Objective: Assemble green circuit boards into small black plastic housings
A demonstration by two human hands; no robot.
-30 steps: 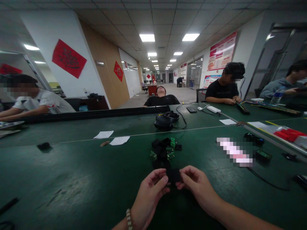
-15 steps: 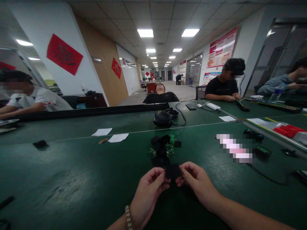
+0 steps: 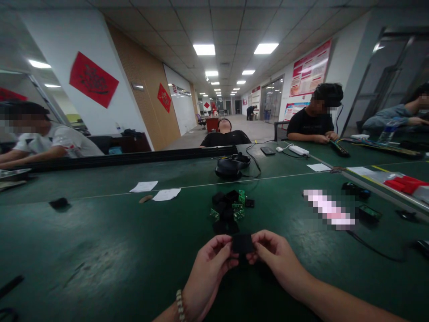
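A small flat black square piece (image 3: 242,243) is held just above the table between my two hands; its exact kind cannot be made out. My left hand (image 3: 214,259) pinches its left edge with thumb and fingers. On the right edge, my right hand (image 3: 273,250) grips it the same way. Just beyond my fingers lies a pile of black square pieces (image 3: 224,208), mixed with green circuit boards (image 3: 239,211).
Farther back on the green table (image 3: 134,250) are a black headset-like object (image 3: 231,167) with a cable, papers (image 3: 166,194), a phone (image 3: 267,151) and a white power strip (image 3: 298,150). To the right sits a green-faced device (image 3: 369,213). Other people sit around the table.
The black piece has tilted so that its flat face shows more squarely. Both hands keep their pinch on it and have hardly moved. The view has shifted slightly.
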